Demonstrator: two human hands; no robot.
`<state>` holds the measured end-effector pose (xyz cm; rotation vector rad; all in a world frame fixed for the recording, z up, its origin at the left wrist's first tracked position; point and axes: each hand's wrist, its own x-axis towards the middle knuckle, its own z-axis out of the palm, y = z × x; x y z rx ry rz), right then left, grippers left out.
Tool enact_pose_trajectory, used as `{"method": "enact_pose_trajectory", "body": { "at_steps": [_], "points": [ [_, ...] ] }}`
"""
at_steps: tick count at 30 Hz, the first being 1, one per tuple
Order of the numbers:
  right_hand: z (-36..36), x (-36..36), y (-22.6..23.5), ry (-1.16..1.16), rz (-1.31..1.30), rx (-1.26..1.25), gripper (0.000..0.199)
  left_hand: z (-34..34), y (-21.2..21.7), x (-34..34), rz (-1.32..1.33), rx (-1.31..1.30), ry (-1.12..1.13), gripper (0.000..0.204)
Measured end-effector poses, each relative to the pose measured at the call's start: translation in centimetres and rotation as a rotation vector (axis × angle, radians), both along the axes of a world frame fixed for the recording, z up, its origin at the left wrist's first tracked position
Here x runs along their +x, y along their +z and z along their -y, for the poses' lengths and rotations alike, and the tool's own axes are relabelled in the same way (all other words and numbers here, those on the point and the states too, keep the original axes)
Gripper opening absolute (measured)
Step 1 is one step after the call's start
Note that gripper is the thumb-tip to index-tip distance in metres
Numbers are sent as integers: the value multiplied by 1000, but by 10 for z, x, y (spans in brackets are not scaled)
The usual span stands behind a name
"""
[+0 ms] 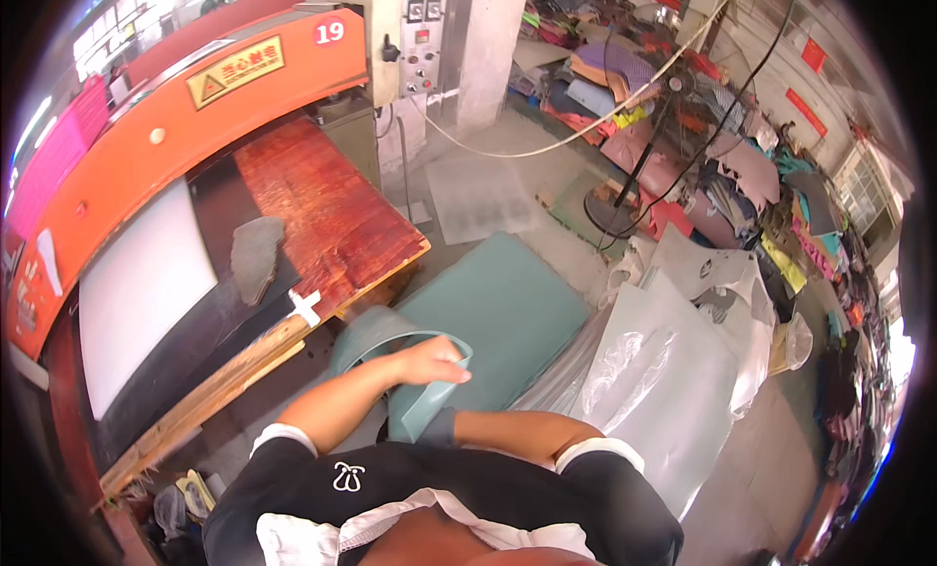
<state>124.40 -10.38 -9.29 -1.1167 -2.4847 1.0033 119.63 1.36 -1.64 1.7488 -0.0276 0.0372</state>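
My left hand (430, 362) is closed round the edge of a grey-green flexible sheet (422, 406). The sheet curls up in a loop in front of my body. Beyond it lies a wide flat stack of sheets in the same grey-green (508, 307); whether the curled sheet is joined to the top of it I cannot tell. My right hand (441, 427), which looks covered in something dark grey, is low beside the curled sheet. Its fingers are blurred and mostly hidden.
At left stands an orange machine (127, 166) with a red worktable (337, 215), a white board (146, 293) and a grey scrap (257, 259). Plastic-wrapped pale sheets (673, 371) lie at right. Behind are a stand fan (615, 213), hanging cables and piles of coloured material (683, 166).
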Motion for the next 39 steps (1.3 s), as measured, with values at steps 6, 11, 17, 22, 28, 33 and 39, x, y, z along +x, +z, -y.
{"method": "enact_pose_trajectory", "body": {
  "at_steps": [6,11,17,22,28,33,39],
  "points": [
    [33,-45,144,-247,-255,212,28,50,127,16,7,-5,-335,48],
    [50,-56,209,-268,-556,766,26,91,199,50,-302,-159,-335,30],
    [22,-68,233,-566,-972,1206,33,68,236,-73,192,51,288,52],
    [-23,-84,312,-685,-261,2157,38,89,165,-275,76,255,662,102],
    [-148,-279,404,-159,-1194,814,28,109,104,-466,304,-88,885,102],
    [-308,-525,403,-41,-684,266,36,69,70,-597,291,-508,1337,36],
    [-393,-515,193,-133,5,535,55,26,11,-729,414,-1125,1508,38]
  ]
}}
